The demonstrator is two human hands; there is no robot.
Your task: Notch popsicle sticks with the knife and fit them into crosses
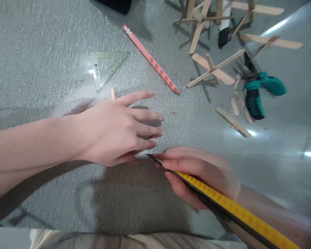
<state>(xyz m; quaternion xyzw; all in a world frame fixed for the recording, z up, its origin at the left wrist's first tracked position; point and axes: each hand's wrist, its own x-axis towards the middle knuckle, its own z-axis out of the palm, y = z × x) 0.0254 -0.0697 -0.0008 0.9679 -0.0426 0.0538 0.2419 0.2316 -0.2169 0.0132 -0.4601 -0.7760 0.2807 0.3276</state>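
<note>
My right hand (207, 169) is closed around a yellow and black utility knife (238, 211), its blade out and pointing left toward my other hand's fingertips. My left hand (119, 128) lies palm down on the table with its fingers stretched out and apart. One end of a wooden craft stick (112, 93) shows beyond the wrist side of that hand, and a sliver of wood peeks out by the fingertips; whatever else is under the palm is hidden. The knife tip is close to the left fingers, and I cannot tell whether it touches anything.
Beyond my hands lie a pink pencil (152, 60) and a clear set square (95, 71). To the right are teal-handled pliers (259, 86), loose stick pieces (233, 121) and a crossed-stick piece (214, 71). More stick assemblies (199, 26) and a white marker (225, 24) are at the back.
</note>
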